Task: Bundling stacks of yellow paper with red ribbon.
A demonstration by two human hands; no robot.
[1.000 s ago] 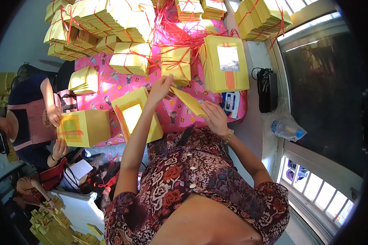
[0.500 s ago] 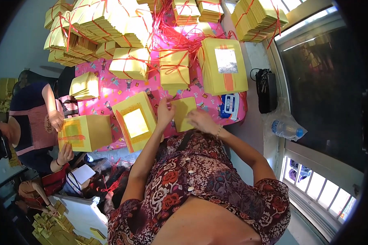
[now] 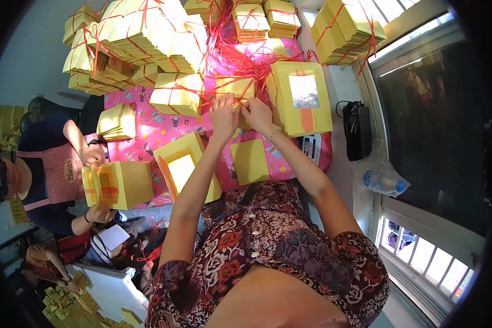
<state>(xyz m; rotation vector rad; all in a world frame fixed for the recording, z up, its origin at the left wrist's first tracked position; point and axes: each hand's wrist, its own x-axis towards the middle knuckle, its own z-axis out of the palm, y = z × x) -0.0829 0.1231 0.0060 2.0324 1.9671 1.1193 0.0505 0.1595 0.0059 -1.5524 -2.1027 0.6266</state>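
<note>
Both hands are at a tied bundle of yellow paper (image 3: pixel 234 86) near the middle of the table. My left hand (image 3: pixel 224 117) lies over its near left part, fingers stretched forward across the red ribbon (image 3: pixel 220 99). Close beside it, my right hand (image 3: pixel 258 116) has its fingers bent in at the bundle's near right edge; what they pinch, if anything, is hidden. A flat yellow sheet or thin stack (image 3: pixel 250 162) lies by itself at the table edge before me. Left of it rests a larger yellow stack (image 3: pixel 199 158) with a bright square and orange borders.
On the pink patterned tablecloth (image 3: pixel 164 128), tied yellow bundles (image 3: pixel 139 33) pile up at the back left. A tall yellow stack (image 3: pixel 309 117) stands right of my hands. At left a person (image 3: pixel 49 158) handles yellow paper. A bottle (image 3: pixel 385 183) lies by the window.
Both my hands have moved forward from the single yellow sheet to the ribbon-tied bundle. The sheet stays on the table. The person at left has lifted a piece of yellow paper.
</note>
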